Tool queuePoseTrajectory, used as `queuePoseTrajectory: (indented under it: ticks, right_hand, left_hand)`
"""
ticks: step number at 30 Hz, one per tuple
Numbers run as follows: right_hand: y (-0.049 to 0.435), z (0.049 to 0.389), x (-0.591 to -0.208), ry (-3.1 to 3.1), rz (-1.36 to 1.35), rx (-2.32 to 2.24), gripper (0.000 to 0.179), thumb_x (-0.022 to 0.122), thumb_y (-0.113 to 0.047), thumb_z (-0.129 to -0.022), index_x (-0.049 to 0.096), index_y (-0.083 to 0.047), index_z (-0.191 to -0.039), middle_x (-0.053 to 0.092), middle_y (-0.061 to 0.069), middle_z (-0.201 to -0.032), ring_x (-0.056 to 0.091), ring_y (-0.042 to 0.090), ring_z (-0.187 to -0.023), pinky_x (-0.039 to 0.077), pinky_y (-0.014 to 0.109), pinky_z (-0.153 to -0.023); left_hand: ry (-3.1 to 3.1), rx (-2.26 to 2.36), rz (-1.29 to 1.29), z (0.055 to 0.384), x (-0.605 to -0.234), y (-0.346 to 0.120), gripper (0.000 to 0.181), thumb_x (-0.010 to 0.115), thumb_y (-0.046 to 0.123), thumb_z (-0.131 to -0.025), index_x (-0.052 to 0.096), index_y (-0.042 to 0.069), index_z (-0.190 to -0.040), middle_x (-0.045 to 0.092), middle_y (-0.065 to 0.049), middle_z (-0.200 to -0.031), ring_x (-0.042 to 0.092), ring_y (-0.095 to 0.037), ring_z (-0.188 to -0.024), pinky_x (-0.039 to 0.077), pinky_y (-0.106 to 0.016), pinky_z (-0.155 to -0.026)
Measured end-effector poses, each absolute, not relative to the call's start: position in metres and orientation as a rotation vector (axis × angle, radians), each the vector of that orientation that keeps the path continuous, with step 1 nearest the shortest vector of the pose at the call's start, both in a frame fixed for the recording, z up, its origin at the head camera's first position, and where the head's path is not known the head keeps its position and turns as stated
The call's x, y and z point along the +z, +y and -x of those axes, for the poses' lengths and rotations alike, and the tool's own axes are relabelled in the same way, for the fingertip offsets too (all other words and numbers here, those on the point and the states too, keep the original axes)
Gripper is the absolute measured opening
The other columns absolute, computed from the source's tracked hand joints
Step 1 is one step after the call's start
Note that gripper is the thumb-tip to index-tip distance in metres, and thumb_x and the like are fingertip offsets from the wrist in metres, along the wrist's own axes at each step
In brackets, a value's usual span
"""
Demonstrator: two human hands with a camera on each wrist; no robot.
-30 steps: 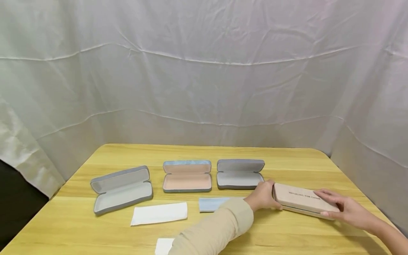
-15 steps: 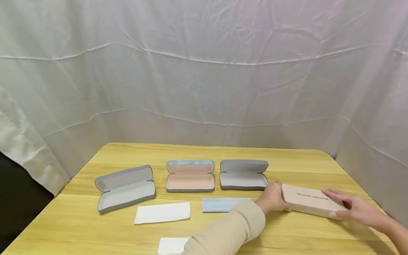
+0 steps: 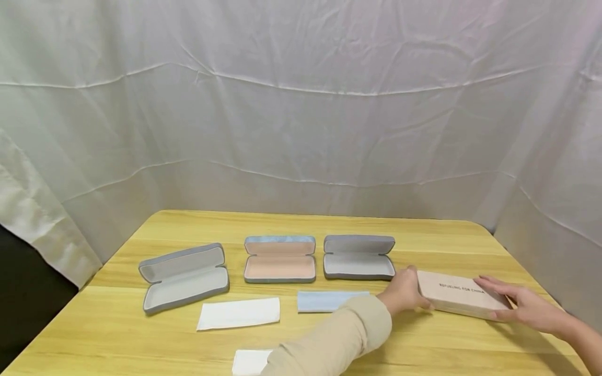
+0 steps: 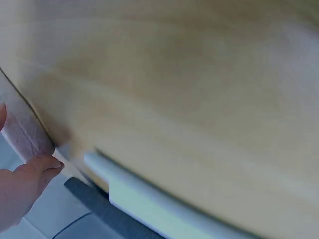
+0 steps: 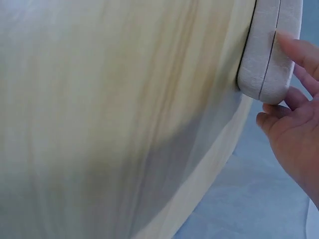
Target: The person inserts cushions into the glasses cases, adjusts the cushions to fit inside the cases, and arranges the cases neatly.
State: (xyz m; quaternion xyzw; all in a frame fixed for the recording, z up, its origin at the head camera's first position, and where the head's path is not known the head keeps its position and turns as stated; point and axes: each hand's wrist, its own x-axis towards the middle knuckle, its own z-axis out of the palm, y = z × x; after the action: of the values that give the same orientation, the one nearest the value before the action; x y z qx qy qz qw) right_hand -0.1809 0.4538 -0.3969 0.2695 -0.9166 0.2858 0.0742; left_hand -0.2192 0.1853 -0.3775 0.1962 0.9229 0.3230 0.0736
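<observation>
A beige glasses case (image 3: 458,295) with lettering on its lid lies at the right of the table, its lid down. My left hand (image 3: 405,290) grips its left end. At the other end my right hand (image 3: 529,308) holds it, thumb on the front side and fingers over the top. The right wrist view shows the seam of the case (image 5: 266,55) with a fingertip against it. Only part of my left hand (image 4: 27,186) shows at the edge of the left wrist view, touching the case end.
Three opened glasses cases stand along the back: a grey one (image 3: 188,290), a pink-lined one (image 3: 280,267) and a dark grey one (image 3: 359,265). In front lie a white cloth (image 3: 239,313), a blue cloth (image 3: 324,301) and another white cloth (image 3: 249,361), partly behind my sleeve.
The dark gap along the front of the beige case has closed as its lid came down. Both hands keep their places at its ends. The head view has shifted slightly.
</observation>
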Motion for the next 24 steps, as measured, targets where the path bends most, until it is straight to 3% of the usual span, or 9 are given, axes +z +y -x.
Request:
queuePoseTrajectory:
  ticks: [3, 6, 8, 10, 14, 17, 19, 21, 24]
  right_hand:
    - [0.45, 0.18, -0.393, -2.782, -0.728, 0.822, 0.077, 0.073, -0.002, -0.072, 0.042, -0.027, -0.139, 0.023, -0.047, -0.126, 0.019, -0.033, -0.11, 0.015, -0.006, -0.086]
    - [0.443, 0.18, -0.388, -2.823, -0.565, 0.797, 0.067, 0.071, -0.011, -0.079, 0.043, -0.026, -0.138, 0.027, -0.045, -0.123, 0.018, -0.034, -0.104, 0.018, -0.005, -0.083]
    - [0.436, 0.18, -0.382, -2.818, -0.473, 0.808, 0.059, 0.068, -0.016, -0.083, 0.045, -0.021, -0.138, 0.029, -0.045, -0.119, 0.018, -0.034, -0.102, 0.019, -0.006, -0.084]
    - [0.427, 0.182, -0.377, -2.762, -0.403, 0.814, 0.054, 0.068, -0.017, -0.084, 0.049, -0.015, -0.134, 0.032, -0.044, -0.116, 0.02, -0.033, -0.102, 0.022, -0.007, -0.084]
    - [0.404, 0.182, -0.367, -2.625, -0.319, 0.8, 0.044, 0.072, -0.017, -0.081, 0.06, -0.004, -0.121, 0.035, -0.048, -0.106, 0.027, -0.034, -0.097, 0.029, -0.007, -0.077]
    - [0.385, 0.178, -0.363, -2.566, -0.265, 0.762, 0.04, 0.075, -0.019, -0.077, 0.064, -0.001, -0.112, 0.039, -0.047, -0.102, 0.029, -0.034, -0.092, 0.033, -0.006, -0.072]
    - [0.373, 0.175, -0.363, -2.535, -0.258, 0.748, 0.04, 0.077, -0.018, -0.075, 0.065, 0.001, -0.109, 0.054, -0.035, -0.104, 0.032, -0.032, -0.09, 0.034, -0.006, -0.07]
    - [0.362, 0.171, -0.364, -2.511, -0.269, 0.742, 0.039, 0.078, -0.017, -0.074, 0.066, 0.0, -0.107, 0.059, -0.028, -0.103, 0.033, -0.031, -0.09, 0.035, -0.005, -0.07]
    - [0.348, 0.168, -0.365, -2.49, -0.298, 0.76, 0.037, 0.078, -0.014, -0.073, 0.066, -0.001, -0.106, 0.068, -0.007, -0.102, 0.036, -0.03, -0.092, 0.036, -0.004, -0.071]
  left_hand:
    - [2.775, 0.94, -0.627, 0.219, -0.371, 0.18, 0.054, 0.088, 0.024, -0.06, 0.053, 0.012, -0.099, 0.06, 0.002, -0.083, 0.051, -0.003, -0.071, 0.046, -0.011, -0.069]
    - [2.768, 0.936, -0.68, 0.22, -0.364, 0.172, 0.056, 0.086, 0.024, -0.063, 0.055, 0.011, -0.107, 0.06, 0.004, -0.081, 0.052, -0.002, -0.076, 0.045, -0.011, -0.073]
    - [2.753, 0.949, -0.712, 0.221, -0.36, 0.167, 0.059, 0.085, 0.022, -0.065, 0.055, 0.01, -0.115, 0.063, 0.004, -0.081, 0.054, 0.0, -0.084, 0.045, -0.011, -0.08]
    - [2.748, 0.956, -0.761, 0.221, -0.356, 0.163, 0.063, 0.083, 0.023, -0.068, 0.054, 0.011, -0.123, 0.066, 0.005, -0.091, 0.056, 0.0, -0.096, 0.044, -0.012, -0.087]
    - [2.76, 0.964, -0.899, 0.216, -0.348, 0.154, 0.051, 0.078, 0.027, -0.074, 0.059, 0.016, -0.12, 0.064, 0.007, -0.113, 0.057, -0.001, -0.105, 0.044, -0.011, -0.085]
    - [2.759, 1.01, -0.986, 0.21, -0.343, 0.145, 0.042, 0.075, 0.028, -0.078, 0.062, 0.018, -0.116, 0.065, 0.008, -0.112, 0.059, -0.001, -0.1, 0.044, -0.009, -0.079]
    - [2.733, 1.075, -1.004, 0.207, -0.34, 0.137, 0.039, 0.074, 0.028, -0.079, 0.063, 0.018, -0.115, 0.065, 0.008, -0.112, 0.059, -0.002, -0.1, 0.044, -0.009, -0.079]
    - [2.704, 1.144, -1.012, 0.206, -0.339, 0.13, 0.038, 0.074, 0.026, -0.08, 0.063, 0.016, -0.115, 0.066, 0.007, -0.112, 0.06, -0.004, -0.1, 0.044, -0.009, -0.079]
    - [2.658, 1.231, -1.019, 0.206, -0.34, 0.119, 0.037, 0.073, 0.024, -0.08, 0.063, 0.014, -0.114, 0.066, 0.005, -0.112, 0.059, -0.004, -0.101, 0.045, -0.01, -0.082]
